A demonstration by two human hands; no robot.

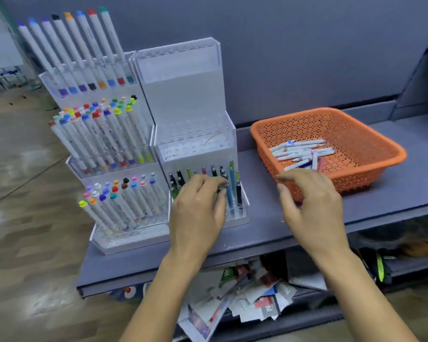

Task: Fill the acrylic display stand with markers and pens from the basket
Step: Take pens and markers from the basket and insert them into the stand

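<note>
The thin coloured pens [232,183] in the lowest row of the clear acrylic display stand [190,95] could be knocked crooked if the left hand [198,206] is pulled away roughly, because its fingers are curled among them. One pen seems to be pinched, but that part is blurred. The upper rows are seen bare. White markers [302,151] are piled in the orange plastic mesh basket [381,141]. The right hand [311,201] is held just before the basket, fingers loosely spread, nothing gripped.
</note>
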